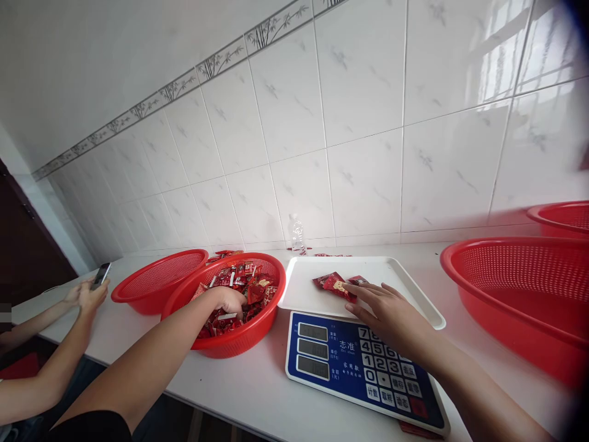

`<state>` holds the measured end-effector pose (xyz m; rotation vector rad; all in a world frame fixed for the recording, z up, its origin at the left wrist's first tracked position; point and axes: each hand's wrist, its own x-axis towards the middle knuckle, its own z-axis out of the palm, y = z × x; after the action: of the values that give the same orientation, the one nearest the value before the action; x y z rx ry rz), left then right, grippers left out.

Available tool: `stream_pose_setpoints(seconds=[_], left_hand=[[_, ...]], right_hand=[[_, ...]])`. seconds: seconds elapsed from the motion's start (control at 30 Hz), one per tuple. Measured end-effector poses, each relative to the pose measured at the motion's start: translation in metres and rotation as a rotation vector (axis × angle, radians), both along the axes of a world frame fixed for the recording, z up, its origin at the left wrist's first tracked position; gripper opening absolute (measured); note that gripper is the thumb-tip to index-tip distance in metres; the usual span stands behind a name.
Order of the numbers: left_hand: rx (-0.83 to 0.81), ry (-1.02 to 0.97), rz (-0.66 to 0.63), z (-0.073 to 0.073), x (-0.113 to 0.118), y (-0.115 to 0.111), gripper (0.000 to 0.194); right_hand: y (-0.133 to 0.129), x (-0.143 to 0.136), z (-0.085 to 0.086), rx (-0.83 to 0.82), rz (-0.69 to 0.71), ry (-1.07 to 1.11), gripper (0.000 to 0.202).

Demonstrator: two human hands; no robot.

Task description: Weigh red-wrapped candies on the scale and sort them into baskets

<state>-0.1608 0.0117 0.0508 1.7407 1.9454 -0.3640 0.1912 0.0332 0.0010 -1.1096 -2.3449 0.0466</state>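
My left hand [231, 302] reaches into a red basket [230, 350] full of small red packets [221, 324]; its fingertips are partly hidden among them. My right hand [380, 307] is over the white tray [299, 287] of a blue digital scale [350, 347]. Its fingers are stretched out and touch a few red packets [335, 285] lying on the tray. The right forearm crosses above the scale's keypad.
An empty red basket [159, 276] stands at the left, a larger one [515, 294] at the right with another [561, 215] behind. A plastic bottle [297, 234] stands by the tiled wall. At far left, another person's hands hold a phone [101, 276].
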Motion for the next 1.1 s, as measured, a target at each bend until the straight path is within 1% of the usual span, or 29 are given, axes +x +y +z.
stream_pose_setpoints(seconds=[0.1,0.2,0.4,0.5,0.6,0.73,0.87,0.97,1.1], left_hand=[[-0.056,0.011,-0.001,0.011,-0.002,0.0,0.015],[0.002,-0.011,0.008,0.024,-0.007,0.0,0.013],[0.113,-0.121,0.078,0.052,-0.019,-0.008,0.013],[0.143,-0.189,0.101,0.063,-0.017,-0.011,0.015],[0.176,-0.27,0.11,0.069,-0.01,-0.011,0.019],[0.224,-0.391,0.072,0.072,0.011,-0.003,0.022],[0.205,-0.488,-0.011,0.071,0.045,0.008,0.021],[0.17,-0.501,-0.074,0.066,0.075,0.018,0.021],[0.163,-0.461,-0.188,0.054,0.109,0.033,0.023]], right_hand=[[0.0,0.0,0.0,-0.003,-0.003,-0.002,0.044],[0.0,0.0,0.001,-0.014,-0.006,-0.012,0.045],[-0.001,0.0,0.004,-0.032,-0.007,-0.021,0.045],[0.0,0.0,0.002,-0.028,-0.005,-0.011,0.045],[0.001,0.0,0.0,-0.009,0.004,0.01,0.044],[0.0,0.0,-0.001,-0.004,-0.018,0.025,0.043],[-0.003,0.0,0.002,0.003,-0.036,0.037,0.04],[-0.004,0.0,0.005,0.021,-0.058,0.049,0.036],[-0.006,0.002,0.011,0.033,-0.12,0.055,0.034]])
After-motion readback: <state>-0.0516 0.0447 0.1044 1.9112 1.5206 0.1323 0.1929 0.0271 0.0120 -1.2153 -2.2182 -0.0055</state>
